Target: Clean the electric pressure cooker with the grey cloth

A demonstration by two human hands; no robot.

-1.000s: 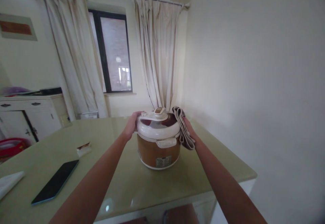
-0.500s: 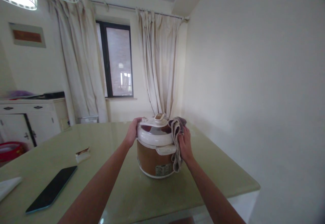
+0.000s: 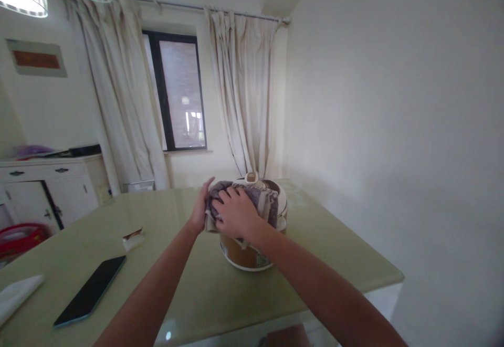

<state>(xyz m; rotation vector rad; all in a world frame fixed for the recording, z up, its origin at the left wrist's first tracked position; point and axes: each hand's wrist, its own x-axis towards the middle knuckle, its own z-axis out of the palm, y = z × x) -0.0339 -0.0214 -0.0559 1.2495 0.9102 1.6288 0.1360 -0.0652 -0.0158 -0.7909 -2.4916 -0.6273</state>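
Note:
A brown-and-white rice cooker [image 3: 240, 255] stands upright on the green tabletop, its lid closed. Much of its front is covered by a grey-brown cloth [image 3: 268, 200]. My right hand [image 3: 238, 213] lies across the cloth with bent fingers, pressing it against the upper left front of the cooker. At the cooker's left side, my left hand [image 3: 200, 208] braces it, touching the cloth's edge; its fingertips are partly hidden behind the cooker and cloth.
A dark phone [image 3: 90, 292] and a small white packet [image 3: 134, 239] lie to the left on the table [image 3: 338, 263]. A white object [image 3: 18, 294] sits at the left edge. The wall [image 3: 394, 126] borders the right side. A white cabinet [image 3: 71, 189] and red tub [image 3: 23, 237] stand beyond.
My right hand has brought the cloth from the cooker's right side across to its upper left front. The cooker has turned somewhat, its front handle now further right. My left hand stays at the left side.

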